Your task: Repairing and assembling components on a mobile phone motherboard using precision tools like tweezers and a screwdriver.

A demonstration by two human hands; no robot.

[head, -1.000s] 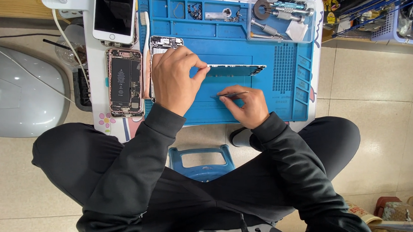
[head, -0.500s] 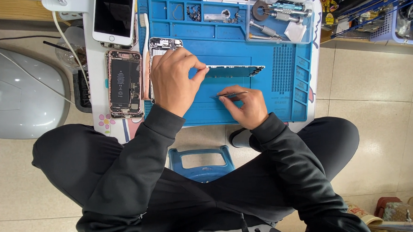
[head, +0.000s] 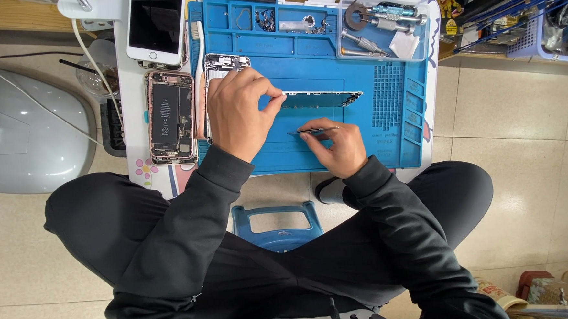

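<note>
A long circuit board [head: 323, 98] is being pinched at its end by the left hand [head: 236, 113] on a blue mat [head: 399, 140]; slim tweezers [head: 313, 131] are being gripped by the right hand [head: 338, 147].

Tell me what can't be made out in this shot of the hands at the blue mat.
- Head view: the left hand covers most of the opened phone shell beneath it.
- The tips of the tweezers in the right hand are too thin to tell what they touch.
- The screen panel stands edge-on, so its face is unseen.
- The tools in the clear tray are too small to identify.
</note>
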